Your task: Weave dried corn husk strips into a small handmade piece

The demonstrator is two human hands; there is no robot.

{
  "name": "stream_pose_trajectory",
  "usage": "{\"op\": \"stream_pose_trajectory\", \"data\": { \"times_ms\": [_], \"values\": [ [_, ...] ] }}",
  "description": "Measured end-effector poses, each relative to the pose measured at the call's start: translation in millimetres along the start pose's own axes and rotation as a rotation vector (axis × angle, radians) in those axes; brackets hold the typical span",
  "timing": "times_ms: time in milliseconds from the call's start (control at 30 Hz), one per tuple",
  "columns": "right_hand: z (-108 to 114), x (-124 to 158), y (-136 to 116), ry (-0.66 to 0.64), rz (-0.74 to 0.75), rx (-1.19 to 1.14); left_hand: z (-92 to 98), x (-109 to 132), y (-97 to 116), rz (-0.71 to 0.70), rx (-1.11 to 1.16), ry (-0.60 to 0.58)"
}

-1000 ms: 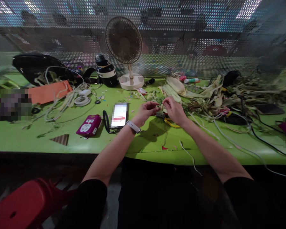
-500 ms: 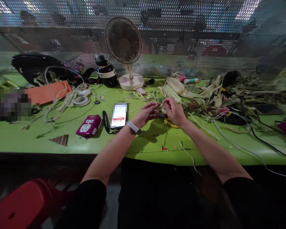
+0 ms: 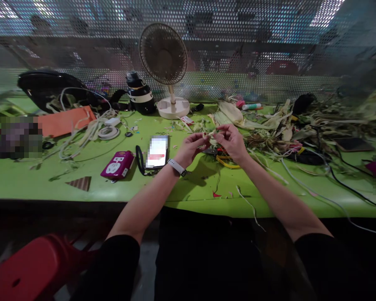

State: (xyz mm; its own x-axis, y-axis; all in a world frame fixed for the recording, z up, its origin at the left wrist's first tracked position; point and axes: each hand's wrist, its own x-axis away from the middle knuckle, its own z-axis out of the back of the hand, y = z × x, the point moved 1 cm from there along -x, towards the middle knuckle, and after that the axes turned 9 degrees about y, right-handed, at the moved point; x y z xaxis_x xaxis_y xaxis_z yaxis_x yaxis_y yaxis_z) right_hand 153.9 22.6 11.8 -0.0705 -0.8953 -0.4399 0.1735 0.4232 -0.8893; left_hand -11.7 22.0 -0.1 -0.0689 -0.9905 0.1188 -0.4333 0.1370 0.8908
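Above the green table my left hand (image 3: 192,147) and my right hand (image 3: 231,141) face each other, fingers closed on a small pale piece of dried husk (image 3: 212,138) between them. The piece looks twisted or curled; its exact shape is partly covered by my fingertips. Just below my hands lies a tool with yellow handles (image 3: 228,162), probably a pair of pliers, part of it under my right hand. Behind and to the right is a heap of dry corn husks (image 3: 228,115). A phone (image 3: 157,151) with a lit screen lies left of my left wrist.
A white fan (image 3: 174,108) and a black bottle (image 3: 141,95) stand at the back. At left are a purple power socket (image 3: 117,165), an orange sheet (image 3: 65,121), cables and a black bag (image 3: 50,90). A cable (image 3: 326,196) trails over the right front edge. A red stool (image 3: 34,267) stands lower left.
My fingers have shifted on the pale husk piece, which shows more plainly between them. My right hand has tilted and uncovered more of the yellow-handled tool below.
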Motion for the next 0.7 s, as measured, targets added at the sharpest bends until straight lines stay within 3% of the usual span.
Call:
{"op": "stream_pose_trajectory", "data": {
  "times_ms": [200, 433, 700],
  "values": [
    [-0.5, -0.8, 1.3, -0.059, -0.021, -0.169, -2.4, 1.9, 4.2, 0.067, 0.094, 0.028],
    [3.2, -0.3, -2.9, 0.032, 0.243, 0.043, -3.3, 4.1, 2.8, -0.013, -0.01, -0.038],
    [-4.3, 4.1, -0.3, 0.023, 0.052, -0.011, -5.0, 7.0, 0.0, -0.065, -0.08, -0.017]
  ]
}}
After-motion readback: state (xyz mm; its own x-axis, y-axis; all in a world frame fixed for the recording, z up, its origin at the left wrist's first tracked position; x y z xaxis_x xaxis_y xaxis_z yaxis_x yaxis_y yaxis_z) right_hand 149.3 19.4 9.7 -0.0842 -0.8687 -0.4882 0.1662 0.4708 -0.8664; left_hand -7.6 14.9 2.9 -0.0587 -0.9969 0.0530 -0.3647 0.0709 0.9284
